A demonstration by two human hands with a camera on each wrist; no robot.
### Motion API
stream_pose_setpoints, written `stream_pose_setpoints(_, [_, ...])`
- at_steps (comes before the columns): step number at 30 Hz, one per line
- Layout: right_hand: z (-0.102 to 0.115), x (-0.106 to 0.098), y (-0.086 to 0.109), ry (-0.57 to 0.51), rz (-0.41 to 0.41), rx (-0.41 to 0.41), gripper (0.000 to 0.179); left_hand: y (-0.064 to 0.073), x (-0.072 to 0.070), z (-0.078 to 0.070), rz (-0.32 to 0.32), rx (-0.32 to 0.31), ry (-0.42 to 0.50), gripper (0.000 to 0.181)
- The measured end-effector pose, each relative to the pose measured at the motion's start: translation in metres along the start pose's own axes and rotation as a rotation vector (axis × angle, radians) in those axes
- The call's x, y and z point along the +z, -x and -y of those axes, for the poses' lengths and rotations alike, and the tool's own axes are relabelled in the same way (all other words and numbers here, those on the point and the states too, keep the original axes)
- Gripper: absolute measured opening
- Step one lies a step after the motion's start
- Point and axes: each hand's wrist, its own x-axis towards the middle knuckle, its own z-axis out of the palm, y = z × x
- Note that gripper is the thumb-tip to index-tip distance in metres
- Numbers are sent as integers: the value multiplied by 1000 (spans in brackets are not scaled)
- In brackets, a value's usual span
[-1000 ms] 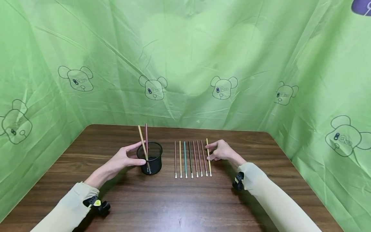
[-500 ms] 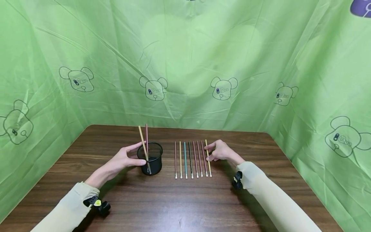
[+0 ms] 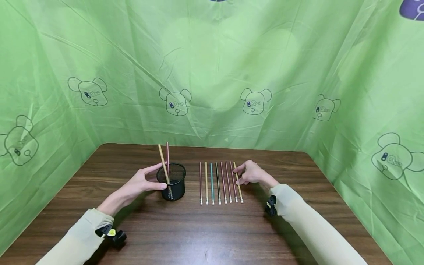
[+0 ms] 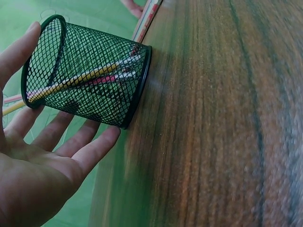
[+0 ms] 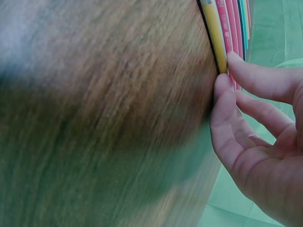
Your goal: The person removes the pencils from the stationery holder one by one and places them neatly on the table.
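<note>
On the left, a black mesh pencil cup (image 3: 177, 190) stands upright with a yellow pencil (image 3: 162, 156) and a red pencil (image 3: 167, 152) leaning inside. My left hand (image 3: 139, 182) holds that cup, thumb at the near side of the rim and fingers spread along its wall (image 4: 90, 71). To the right, several pencils lie side by side, eraser ends toward me. My right hand (image 3: 251, 173) pinches the rightmost one, a yellow pencil (image 3: 240, 192), between thumb and fingertips. In the right wrist view this yellow pencil (image 5: 215, 35) lies against a red pencil (image 5: 228, 33).
The row also has a teal pencil (image 3: 212, 184), a black pencil (image 3: 218, 184), another yellow pencil (image 3: 207, 184) and several red ones. Everything rests on a brown wooden table (image 3: 198, 232). Green cloth (image 3: 212, 125) hangs behind it and at both sides.
The far end of the rightmost yellow pencil has swung left toward its red neighbour, and my right hand has shifted slightly left with it. My left hand and the cup have stayed put.
</note>
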Motion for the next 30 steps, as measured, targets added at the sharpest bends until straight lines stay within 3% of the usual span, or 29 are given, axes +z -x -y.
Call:
stream_pose_setpoints(6, [-1,-1,-1,1,5,-9,48,0,0,1,3,28,-8,84])
stream_pose_setpoints(16, [-1,-2,0,1,0,-7,46,0,0,0,10,18,-5,84])
stream_pose_setpoints(30, [19,-7,11,-2,-18,-78,48,0,0,-1,15,15,-8,84])
